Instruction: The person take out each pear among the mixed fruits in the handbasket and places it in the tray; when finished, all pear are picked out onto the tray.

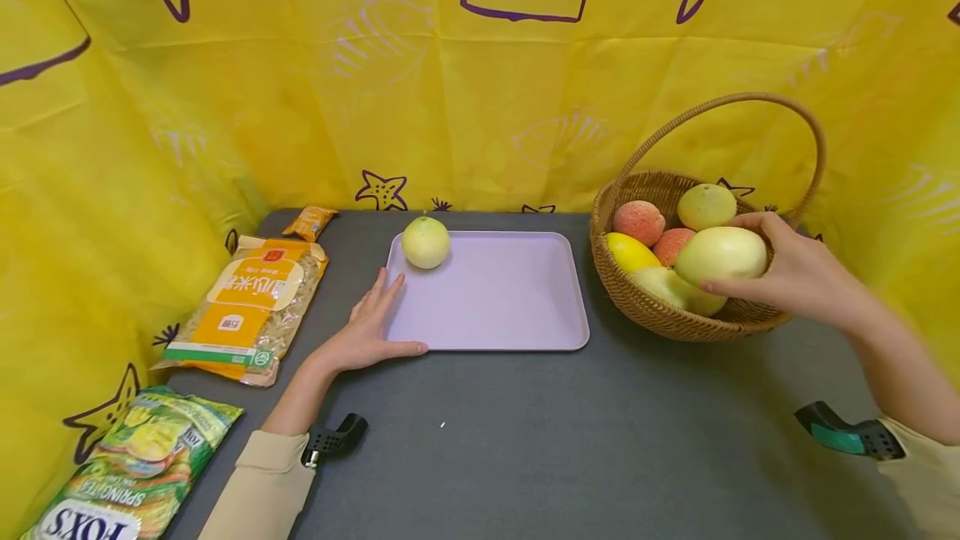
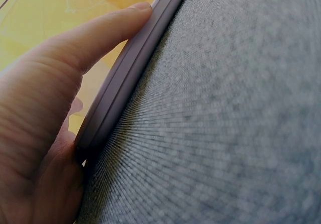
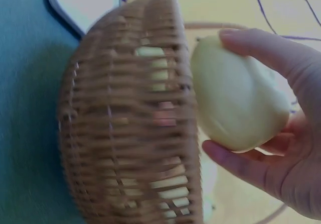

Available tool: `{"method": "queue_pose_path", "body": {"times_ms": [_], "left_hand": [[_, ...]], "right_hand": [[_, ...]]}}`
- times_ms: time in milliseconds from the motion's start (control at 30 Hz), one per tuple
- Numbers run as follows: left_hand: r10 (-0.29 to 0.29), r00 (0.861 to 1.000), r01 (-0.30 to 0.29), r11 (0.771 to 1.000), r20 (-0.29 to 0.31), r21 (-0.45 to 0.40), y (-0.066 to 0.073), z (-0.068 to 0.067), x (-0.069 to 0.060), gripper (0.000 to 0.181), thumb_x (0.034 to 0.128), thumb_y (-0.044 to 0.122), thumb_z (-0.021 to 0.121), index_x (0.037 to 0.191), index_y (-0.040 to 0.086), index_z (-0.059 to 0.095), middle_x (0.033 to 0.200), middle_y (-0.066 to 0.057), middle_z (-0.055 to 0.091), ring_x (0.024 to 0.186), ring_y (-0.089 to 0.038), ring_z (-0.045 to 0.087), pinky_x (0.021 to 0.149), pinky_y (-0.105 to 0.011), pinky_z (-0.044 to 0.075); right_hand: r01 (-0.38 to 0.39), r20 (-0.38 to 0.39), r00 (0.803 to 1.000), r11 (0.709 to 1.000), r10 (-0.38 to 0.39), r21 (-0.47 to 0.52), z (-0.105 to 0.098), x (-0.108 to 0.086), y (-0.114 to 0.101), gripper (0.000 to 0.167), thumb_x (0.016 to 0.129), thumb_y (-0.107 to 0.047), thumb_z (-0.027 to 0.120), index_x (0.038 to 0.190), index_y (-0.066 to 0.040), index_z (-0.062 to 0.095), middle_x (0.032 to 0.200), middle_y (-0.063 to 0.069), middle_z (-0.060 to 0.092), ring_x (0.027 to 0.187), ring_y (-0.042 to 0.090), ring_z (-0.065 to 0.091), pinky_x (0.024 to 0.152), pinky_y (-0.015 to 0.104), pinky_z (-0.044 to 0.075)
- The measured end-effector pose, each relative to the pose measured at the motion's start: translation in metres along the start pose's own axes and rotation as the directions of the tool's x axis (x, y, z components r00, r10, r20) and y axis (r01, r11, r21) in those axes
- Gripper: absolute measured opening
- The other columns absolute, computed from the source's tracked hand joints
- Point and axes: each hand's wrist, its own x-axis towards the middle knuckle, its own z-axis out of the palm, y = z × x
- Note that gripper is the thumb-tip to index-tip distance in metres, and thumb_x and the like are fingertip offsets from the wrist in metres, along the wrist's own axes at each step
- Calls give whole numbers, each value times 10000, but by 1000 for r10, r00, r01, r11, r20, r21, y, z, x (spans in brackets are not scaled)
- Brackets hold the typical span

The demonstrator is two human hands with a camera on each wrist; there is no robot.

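Note:
In the head view, my right hand [image 1: 798, 273] grips a pale green oval fruit [image 1: 722, 255] at the right side of the wicker basket [image 1: 660, 319]. The right wrist view shows that fruit [image 3: 235, 96] between the thumb and fingers, beside the basket's rim. My left hand [image 1: 363, 336] lies at the left edge of the lilac tray [image 1: 495, 294], thumb at the front corner and fingers spread along the side. In the left wrist view the thumb [image 2: 110, 30] touches the tray's rim [image 2: 118, 88]. A round pale green fruit [image 1: 426, 242] sits in the tray's back left corner.
The basket also holds peaches [image 1: 639, 222], a yellow fruit [image 1: 632, 252] and green fruits [image 1: 707, 206] under its tall handle [image 1: 750, 97]. Left of the tray lie a small orange packet [image 1: 310, 223], a bag of dry food [image 1: 247, 307] and a green bag [image 1: 142, 457].

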Motion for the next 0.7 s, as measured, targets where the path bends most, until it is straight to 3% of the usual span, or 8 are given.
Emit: {"method": "queue_pose_path", "body": {"times_ms": [333,567,700], "left_hand": [[-3,1000,3,1000,-3,3,0,-1,0,1154,765,524,780,1580,128,64,1601,-174,-177,1443,-457,-64,1078,-680,4],[-7,1000,7,1000,1,1,0,-1,-1,1152,767,531,776,1580,132,63,1601,-173,-177,1443,-458,-63,1075,-685,8],[-1,1000,1,1000,-2,0,1,-1,-1,1152,766,528,778,1581,133,66,1602,-177,-171,1441,-465,-55,1074,-688,13]], "right_hand": [[-47,4,999,989,47,143,14,9,-28,870,770,-434,817,1444,-105,376,1255,183,497,980,354,538,678,391,439],[-32,8,999,944,31,328,27,17,-51,817,794,-351,818,1417,-139,334,1272,166,452,997,320,536,739,383,468],[-54,22,999,899,50,434,37,22,-64,844,808,-331,810,1448,-156,289,1355,148,387,1048,314,526,762,355,480]]}}
